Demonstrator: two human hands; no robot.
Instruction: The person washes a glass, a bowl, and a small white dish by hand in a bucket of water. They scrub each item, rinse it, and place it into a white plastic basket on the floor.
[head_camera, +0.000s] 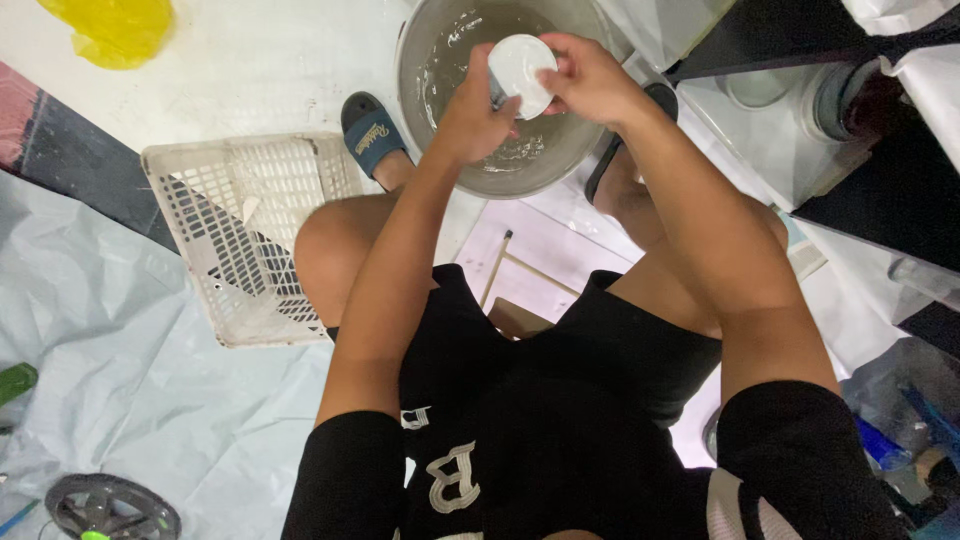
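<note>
I am sitting low and looking down at my own arms and legs. Both my hands are up over a big metal bowl (560, 165) that sits on the white floor (250, 70) between my feet. The bowl has some soapy water in it.

My right hand (590, 75) holds a small white dish (522, 70). My fingers curl around its right edge, and the dish is tipped so I see its round flat side. My left hand (478, 110) is closed and pressed on the left side of the dish. Something small and dark peeks out of that hand next to the dish, but I cannot tell what it is. The dish is in the air over the middle of the bowl, not in the water.

My left foot is in a blue slipper (370, 135) just beside the left rim of the bowl. My other foot is by the right rim, mostly hidden by my arm.

A white basket (240, 235) with lots of holes sits on the floor by my left knee, close to the slipper. A yellow bag (115, 30) lies at the far left corner of the floor. A pale sheet (130, 390) covers the floor near me on the left, and a round black thing (110, 508) lies at its near edge
</note>
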